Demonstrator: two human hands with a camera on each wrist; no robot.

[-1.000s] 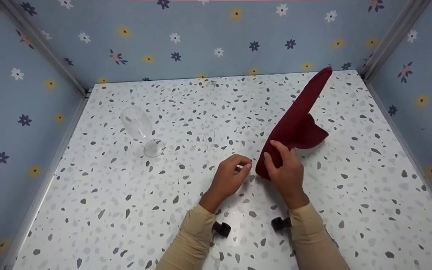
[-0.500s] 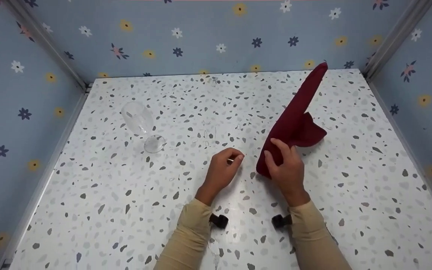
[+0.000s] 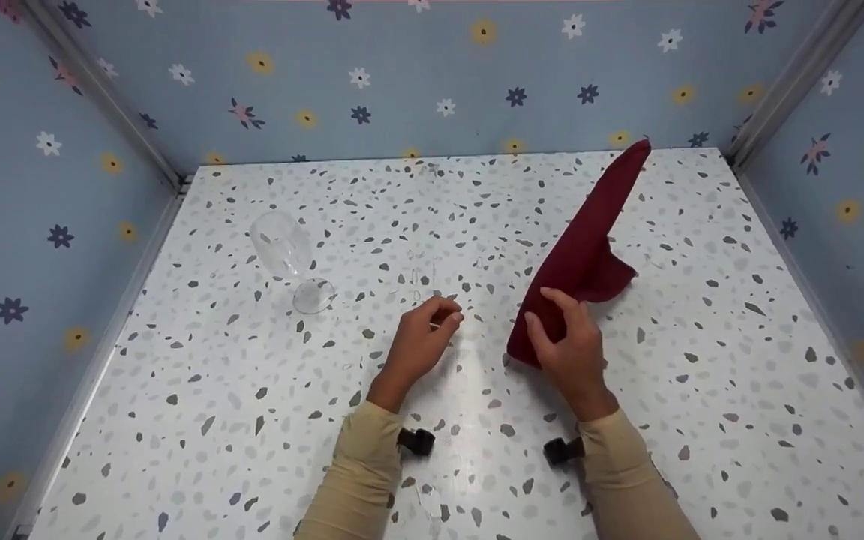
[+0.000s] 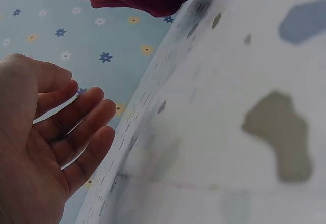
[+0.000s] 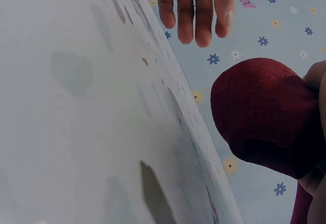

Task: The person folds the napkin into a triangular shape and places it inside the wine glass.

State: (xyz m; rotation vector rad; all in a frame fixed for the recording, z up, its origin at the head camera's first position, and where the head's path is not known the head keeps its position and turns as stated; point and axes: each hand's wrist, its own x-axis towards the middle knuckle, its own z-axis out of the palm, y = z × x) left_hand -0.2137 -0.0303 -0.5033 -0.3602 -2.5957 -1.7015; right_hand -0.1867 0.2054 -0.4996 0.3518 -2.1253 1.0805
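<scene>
A dark red cloth napkin [image 3: 586, 225], folded into a long tapering shape, slants from my right hand toward the back wall. My right hand [image 3: 573, 352] holds its lower end between thumb and fingers. A loose flap of the cloth juts out to the right. My left hand [image 3: 421, 341] hovers left of the napkin with its fingers loosely bent and nothing in them. In the left wrist view, those fingers [image 4: 84, 127] are spread slightly, apart from the cloth. The right wrist view shows the napkin's rounded end [image 5: 262, 112] close up.
A clear stemmed glass [image 3: 282, 244] stands at the left on the white speckled table [image 3: 214, 375]. Blue flower-patterned panels [image 3: 402, 67] enclose the back and both sides.
My left hand has moved left, away from the napkin. My right hand keeps its hold on the cloth, whose tip and flap have shifted slightly left. The glass stays put.
</scene>
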